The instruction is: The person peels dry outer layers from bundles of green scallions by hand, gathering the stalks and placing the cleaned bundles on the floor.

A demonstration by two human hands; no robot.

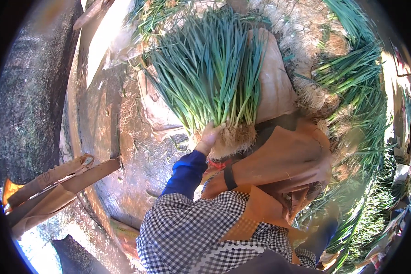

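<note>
My left hand (209,135) grips a thick bunch of green onions (210,73) just above its pale, hairy roots (235,137). The long green leaves fan up and away from me. My blue sleeve (186,172) runs from a black-and-white checked cover (187,228) up to that hand. A brown sleeve-like cloth with a black band (229,177) reaches toward the roots from the right. My right hand is hidden; I cannot see it.
Several more green onion bunches (351,77) with roots lie stacked at the right and behind. A brown sheet (275,82) lies under the held bunch. Muddy wet ground (123,137) spreads to the left, with brown straps (55,182) and dark mesh (32,91) beyond.
</note>
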